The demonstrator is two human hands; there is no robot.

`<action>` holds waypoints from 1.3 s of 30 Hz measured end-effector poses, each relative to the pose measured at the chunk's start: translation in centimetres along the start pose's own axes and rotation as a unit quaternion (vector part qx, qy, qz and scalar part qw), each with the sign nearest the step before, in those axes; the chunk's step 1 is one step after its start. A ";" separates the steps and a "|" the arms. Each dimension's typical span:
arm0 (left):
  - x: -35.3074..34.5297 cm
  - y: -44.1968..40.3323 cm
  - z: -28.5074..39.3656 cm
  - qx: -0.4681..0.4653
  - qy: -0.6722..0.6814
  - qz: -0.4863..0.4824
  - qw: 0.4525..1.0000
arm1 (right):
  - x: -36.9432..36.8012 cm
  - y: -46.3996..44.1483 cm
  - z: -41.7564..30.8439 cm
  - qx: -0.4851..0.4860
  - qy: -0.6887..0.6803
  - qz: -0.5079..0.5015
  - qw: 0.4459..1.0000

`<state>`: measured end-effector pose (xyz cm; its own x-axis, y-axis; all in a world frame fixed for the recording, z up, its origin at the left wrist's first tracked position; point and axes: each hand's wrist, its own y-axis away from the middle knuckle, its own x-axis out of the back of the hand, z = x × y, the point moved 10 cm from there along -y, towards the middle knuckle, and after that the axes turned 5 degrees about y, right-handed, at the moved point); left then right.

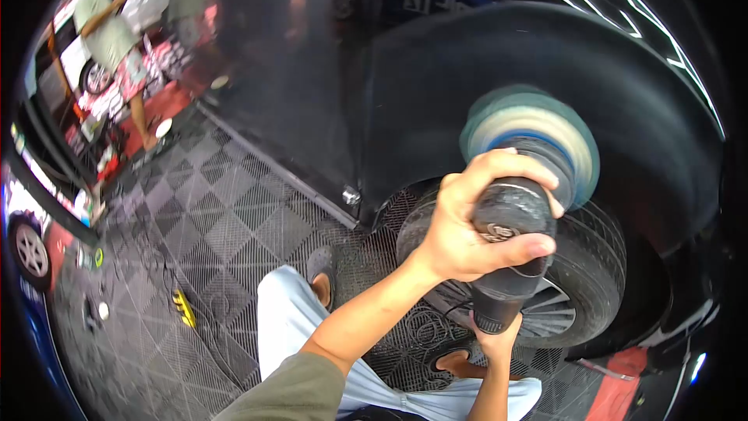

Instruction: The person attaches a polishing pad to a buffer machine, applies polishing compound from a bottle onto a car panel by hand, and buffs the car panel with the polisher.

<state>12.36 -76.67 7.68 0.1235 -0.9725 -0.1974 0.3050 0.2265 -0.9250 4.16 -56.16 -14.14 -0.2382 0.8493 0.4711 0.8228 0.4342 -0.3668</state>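
A person's two bare hands hold a black polisher against a dark car panel, right of centre.
The left hand curls tightly around the polisher's head, thumb and fingers on opposite sides; the right hand clasps the handle's rear end, its fingers partly hidden. The round pad blurs above a wheel, which sits inside the wheel arch. At left, small objects on the tiled floor are too blurred to identify as containers.

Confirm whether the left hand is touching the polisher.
Touching. The head view shows the left hand wrapped over the black body of the polisher.
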 end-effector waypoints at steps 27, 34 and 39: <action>18.4 17.6 -5.7 0.063 0.047 0.310 0.948 | -8.7 0.6 3.2 0.030 0.177 -0.088 0.980; 20.0 20.8 -7.1 0.097 0.027 0.327 0.940 | -9.8 1.2 5.2 -0.010 0.231 -0.115 0.966; 20.6 22.9 -8.2 0.096 0.067 0.345 0.931 | -10.3 1.5 5.9 -0.018 0.249 -0.117 0.961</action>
<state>14.16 -92.01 -20.19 0.2377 -0.5866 -0.7742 0.3623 0.7931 -0.4896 4.80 -62.45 -24.28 -0.1510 0.4766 0.8660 0.7963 0.5778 -0.1792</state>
